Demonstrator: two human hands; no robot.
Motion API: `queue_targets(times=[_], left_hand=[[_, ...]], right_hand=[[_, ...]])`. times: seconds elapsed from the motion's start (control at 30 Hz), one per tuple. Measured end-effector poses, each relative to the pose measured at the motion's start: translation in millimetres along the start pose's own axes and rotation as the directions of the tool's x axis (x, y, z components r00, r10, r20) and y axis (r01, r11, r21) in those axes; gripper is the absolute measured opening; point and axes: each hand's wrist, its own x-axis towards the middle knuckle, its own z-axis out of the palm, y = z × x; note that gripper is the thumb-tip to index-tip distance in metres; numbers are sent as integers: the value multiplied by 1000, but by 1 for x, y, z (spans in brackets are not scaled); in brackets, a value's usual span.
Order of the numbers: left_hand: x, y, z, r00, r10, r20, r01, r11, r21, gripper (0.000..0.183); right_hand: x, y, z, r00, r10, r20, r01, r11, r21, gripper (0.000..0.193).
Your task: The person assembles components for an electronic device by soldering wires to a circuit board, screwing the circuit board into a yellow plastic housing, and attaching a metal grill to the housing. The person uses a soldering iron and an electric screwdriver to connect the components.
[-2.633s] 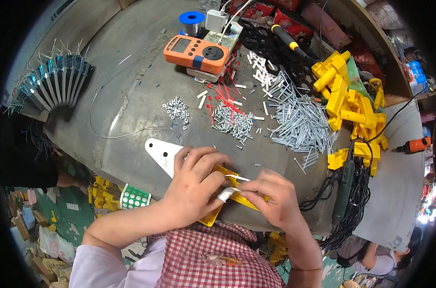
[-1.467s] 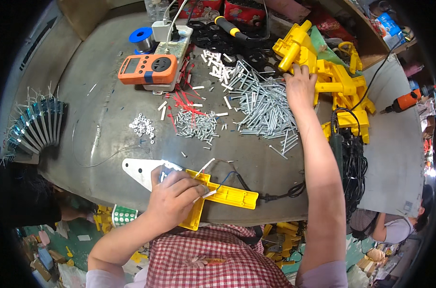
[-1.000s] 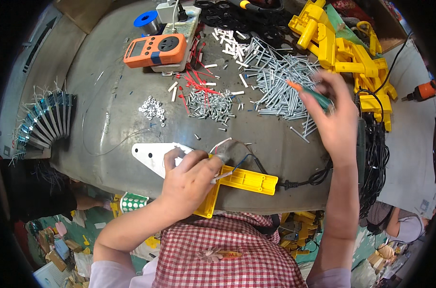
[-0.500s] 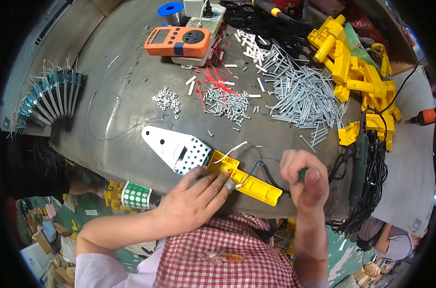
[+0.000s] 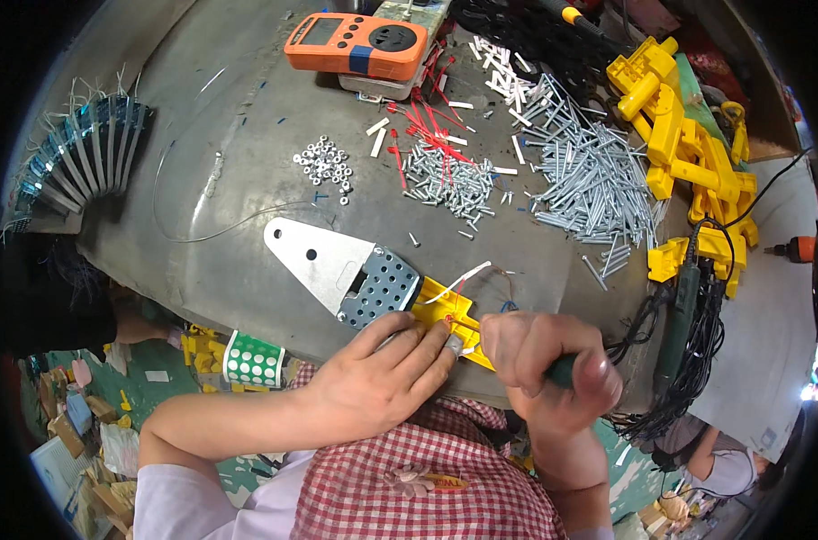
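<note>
At the far left, a fan of thin, shiny teal strips point(image 5: 94, 162) bristles with fine pale wires. On the near side, below the edge of the smooth grey table point(image 5: 220, 279), a green sheet point(image 5: 254, 360) shows rows of round white dots. Small white ring-like nuts point(image 5: 323, 162) lie loosely scattered, with a boxy orange plastic meter point(image 5: 359, 43) farther off. In front of the person, a flat, tapering metal plate point(image 5: 314, 256) with two round holes meets a perforated metal piece point(image 5: 382, 290), whose right end adjoins the ribbed yellow plastic housing point(image 5: 434, 301), near the table's near edge. To the right are slim red ties point(image 5: 431, 130), short metal screws point(image 5: 440, 180), a jumble of long silvery screws point(image 5: 593, 180), glossy yellow parts point(image 5: 688, 162) and tangled black cables point(image 5: 683, 373). The left hand point(image 5: 377, 378) lies flattened, fingers close together, their tips on the housing; its thumb is hidden, so I cannot tell whether it grips. The right hand point(image 5: 548, 364) is curled tightly around a dark green handle point(image 5: 562, 371), over the housing's right part.
</note>
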Motion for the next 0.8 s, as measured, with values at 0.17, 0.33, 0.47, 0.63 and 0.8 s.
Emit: queue_targets(times=[0.17,0.33,0.47,0.63,0.8], left_hand=[[0,0,2,1000,-3,-12,3,998,-60,39],[2,2,1,1000,-7,-2,7,998,-62,37],[3,-27,-17,963,-22,-268,-57,957,-283,33],[94,-20,-64,872,-196,-448,-233,639,-733,38],[87,-1,-46,892,-95,-442,-276,661,-698,26]], right_hand=[[16,-2,-2,997,-19,80,15,999,50,62],[27,0,-13,980,-31,196,24,999,38,54],[37,-13,-7,910,116,398,-86,992,-91,48],[32,-6,0,951,-16,309,105,957,-272,23],[40,-1,-8,935,116,335,-26,965,-262,20]])
